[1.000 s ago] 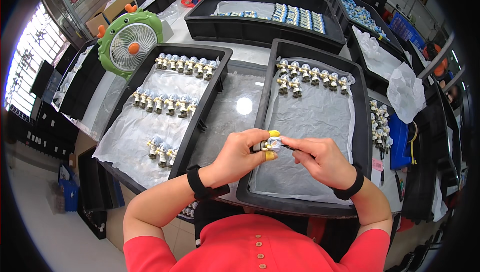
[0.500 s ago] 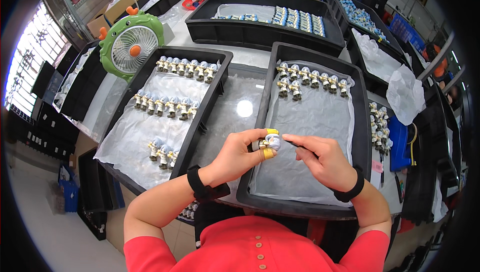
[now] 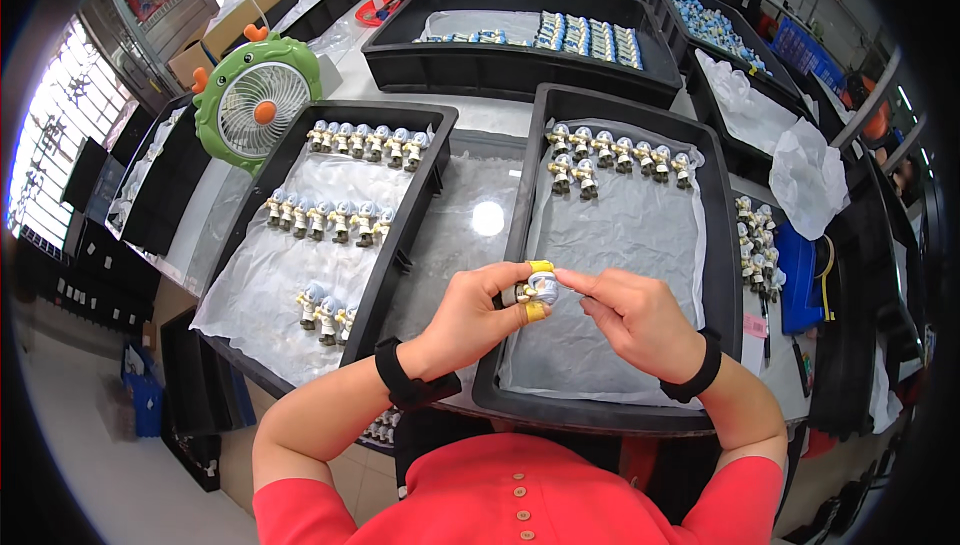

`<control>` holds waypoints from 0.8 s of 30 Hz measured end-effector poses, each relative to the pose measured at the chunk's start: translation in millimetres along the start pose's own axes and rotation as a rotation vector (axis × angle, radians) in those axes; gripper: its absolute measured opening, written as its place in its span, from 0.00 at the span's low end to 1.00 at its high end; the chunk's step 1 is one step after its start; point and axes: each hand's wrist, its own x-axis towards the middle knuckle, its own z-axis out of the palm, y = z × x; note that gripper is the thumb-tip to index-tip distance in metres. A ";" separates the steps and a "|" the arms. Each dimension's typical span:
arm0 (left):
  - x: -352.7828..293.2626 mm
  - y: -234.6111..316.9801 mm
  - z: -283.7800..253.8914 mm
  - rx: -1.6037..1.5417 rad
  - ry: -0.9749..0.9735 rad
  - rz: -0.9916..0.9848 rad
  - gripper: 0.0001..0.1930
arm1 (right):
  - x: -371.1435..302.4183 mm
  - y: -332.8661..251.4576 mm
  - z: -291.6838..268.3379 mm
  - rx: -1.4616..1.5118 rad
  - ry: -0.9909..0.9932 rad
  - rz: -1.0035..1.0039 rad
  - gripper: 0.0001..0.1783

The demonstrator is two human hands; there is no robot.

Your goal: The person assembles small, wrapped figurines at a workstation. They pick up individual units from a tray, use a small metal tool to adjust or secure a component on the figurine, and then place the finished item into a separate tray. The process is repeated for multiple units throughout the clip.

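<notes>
My left hand (image 3: 470, 310) is closed on a small figurine (image 3: 541, 289) with a pale blue-white head, held sideways above the right tray's near left part. Yellow covers wrap its thumb and a fingertip. Close by the figurine's head, my right hand (image 3: 640, 317) is pinched, its index finger stretched toward it. A thin dark pen-like tool, plainer half a second ago, is mostly hidden by those fingers now. The paper-lined right tray (image 3: 735, 275) carries similar figurines (image 3: 622, 155) at its far end. More figurines (image 3: 340, 220) stand in rows in the left tray (image 3: 440, 150).
A green fan (image 3: 258, 100) stands beyond the left tray. Across the back lies a black tray (image 3: 520, 73) of blue-white pieces, with another person behind it. Right of my tray are grouped figurines (image 3: 757, 245), a blue container (image 3: 800, 285) and crumpled white sheeting (image 3: 808, 180).
My right fingers have tilted, so the dark tool shows less. The figurine has turned slightly in my left hand. The whole view has shifted a little; the trays' contents look the same.
</notes>
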 end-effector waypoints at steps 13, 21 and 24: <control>-0.5 4.8 1.1 0.143 0.041 0.063 0.20 | -1.2 -0.1 -0.5 -0.100 -0.021 -0.023 0.20; -0.9 0.5 1.4 0.158 0.040 0.091 0.21 | -0.4 0.9 -1.9 -0.085 -0.036 -0.045 0.20; -0.6 1.3 1.7 0.163 0.036 0.090 0.21 | -0.6 0.3 -1.8 -0.099 -0.040 -0.025 0.20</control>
